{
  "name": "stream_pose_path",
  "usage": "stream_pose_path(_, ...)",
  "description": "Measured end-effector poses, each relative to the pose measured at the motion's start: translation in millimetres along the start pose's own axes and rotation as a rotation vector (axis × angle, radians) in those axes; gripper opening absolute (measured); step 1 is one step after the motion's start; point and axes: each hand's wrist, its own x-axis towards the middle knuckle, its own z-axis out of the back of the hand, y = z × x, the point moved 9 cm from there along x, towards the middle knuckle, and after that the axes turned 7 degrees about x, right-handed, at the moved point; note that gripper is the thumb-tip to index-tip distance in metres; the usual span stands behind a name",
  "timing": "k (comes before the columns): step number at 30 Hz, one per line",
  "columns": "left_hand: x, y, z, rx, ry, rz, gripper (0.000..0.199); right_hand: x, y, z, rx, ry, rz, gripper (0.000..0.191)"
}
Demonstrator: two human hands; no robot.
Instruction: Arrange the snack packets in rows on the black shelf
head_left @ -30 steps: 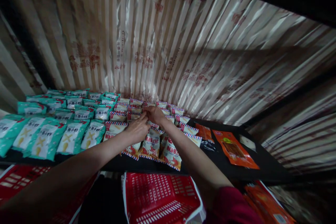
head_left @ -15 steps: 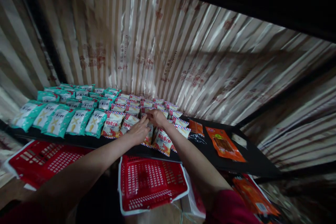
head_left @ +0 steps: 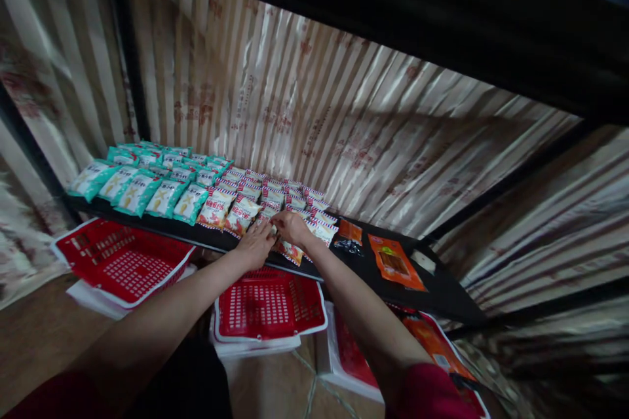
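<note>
Rows of white-and-orange snack packets [head_left: 240, 214] with striped edges stand on a black shelf [head_left: 361, 272]. My left hand [head_left: 257, 243] lies over one packet in the front row, its fingers closed at that packet's side. Touching its fingertips, my right hand [head_left: 292, 228] is bent into a pinch at the same packet's upper edge. Most of that packet is hidden under both hands. Left of these stand several rows of teal snack packets [head_left: 137, 194].
Red plastic baskets sit below the shelf: one basket [head_left: 319, 327] in the middle, another basket [head_left: 73, 268] at left. An orange food pouch [head_left: 397, 263] lies on the shelf's right part. A dark upper shelf [head_left: 393, 39] hangs overhead; a striped curtain [head_left: 295, 111] covers the back.
The view has drawn back and shifted, so more of the baskets and upper shelf shows. Both hands stay together at the front row of striped-edge packets.
</note>
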Motion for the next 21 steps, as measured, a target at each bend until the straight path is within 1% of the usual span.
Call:
stream_pose_path(4, -16, -10, 0.8, -0.009, -0.022, 0.042, 0.046, -21, 5, -3, 0.002, 0.004, -0.006, 0.027)
stream_pose_path(7, -29, -17, 1.6, -0.024, 0.008, 0.074, 0.054, -38, 8, -3, 0.004, 0.014, -0.017, 0.026)
stream_pose_path(10, -39, -17, 2.5, -0.065, 0.044, 0.133, 0.060, -55, 11, 3, 0.008, 0.021, -0.019, 0.024)
stream_pose_path(12, -41, -16, 1.8, -0.106, 0.047, 0.156, 0.060, -66, 13, 9, 0.008, 0.019, -0.020, 0.025)
stream_pose_path(14, -37, -14, 0.4, -0.142, 0.016, 0.158, 0.056, -75, 11, 12, 0.017, 0.019, -0.015, 0.026)
stream_pose_path(16, -27, -13, -2.3, -0.160, -0.034, 0.153, 0.048, -84, 5, 11, 0.044, 0.023, -0.005, 0.026)
stream_pose_path(19, -6, -18, -10.1, -0.157, -0.069, 0.154, 0.037, -99, -14, 7, 0.104, 0.003, -0.019, 0.026)
stream_pose_path(21, 6, -26, -12.9, -0.141, -0.073, 0.144, 0.033, -111, -30, 8, 0.136, -0.031, -0.048, 0.026)
